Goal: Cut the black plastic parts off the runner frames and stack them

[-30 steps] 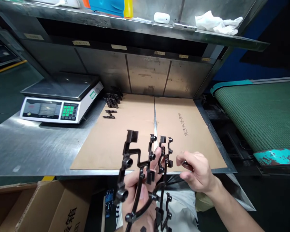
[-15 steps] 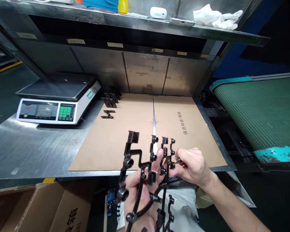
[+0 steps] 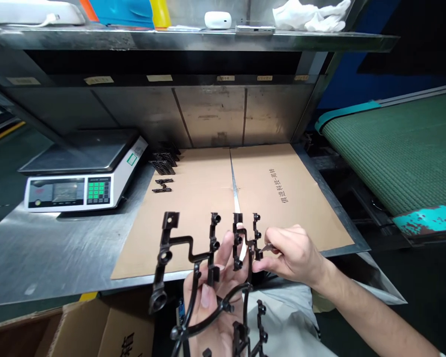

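My left hand (image 3: 211, 302) grips a black plastic moulded frame (image 3: 193, 258) with several small parts branching from it, held upright over the near bench edge. My right hand (image 3: 292, 255) is closed in a pinch around a small metal tool (image 3: 266, 247) whose tip touches a part on the frame's right side. A flat brown cardboard sheet (image 3: 208, 198) covers the steel bench behind the frame. Loose black parts (image 3: 162, 186) and a small stack of the same parts (image 3: 163, 162) lie at the sheet's far left corner.
A weighing scale (image 3: 82, 173) stands on the bench at the left. An open cardboard box (image 3: 96, 332) sits below the bench edge. A green conveyor belt (image 3: 394, 148) runs at the right. A shelf (image 3: 193, 39) overhead carries a white cloth (image 3: 308, 12) and other items.
My right hand moved left and brought the tool onto the frame's right side. The frame shifted slightly left and lower in view as my head turned.
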Demonstrator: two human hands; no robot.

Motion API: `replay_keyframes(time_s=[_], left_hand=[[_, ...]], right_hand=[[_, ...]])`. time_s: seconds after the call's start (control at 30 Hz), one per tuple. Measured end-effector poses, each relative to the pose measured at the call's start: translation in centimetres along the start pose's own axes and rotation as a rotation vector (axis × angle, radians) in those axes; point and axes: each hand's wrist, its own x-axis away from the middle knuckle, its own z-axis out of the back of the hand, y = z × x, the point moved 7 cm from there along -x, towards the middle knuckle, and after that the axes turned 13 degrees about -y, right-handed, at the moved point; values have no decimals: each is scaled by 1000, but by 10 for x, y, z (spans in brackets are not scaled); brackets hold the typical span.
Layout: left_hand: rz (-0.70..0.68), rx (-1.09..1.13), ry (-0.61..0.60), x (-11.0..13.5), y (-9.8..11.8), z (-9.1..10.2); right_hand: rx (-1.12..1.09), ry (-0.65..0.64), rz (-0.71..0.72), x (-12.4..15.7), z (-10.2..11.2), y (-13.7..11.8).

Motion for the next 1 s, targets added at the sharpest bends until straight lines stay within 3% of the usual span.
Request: replay_keyframes(time_s=[0.1,0.23,0.43,0.7,0.87,1.0], left_hand=[[-26,-92,21,0,4,1],[-6,-19,32,-2,1,1],[-28,2,-62,-12,-1,7],[-25,-40,-88,-18,2,12],[18,-63,-10,-14,0,20],[-28,-54,38,-12,1,19]], right_hand=[[-14,0,2,-1,0,-1],[-16,6,12,-2,2,-3],[-1,-8,-22,-4,1,-3],[3,-16,-39,-5,0,-3],[40,-25,-41,-5,2,-5],[57,-31,-44,-6,4,-8]])
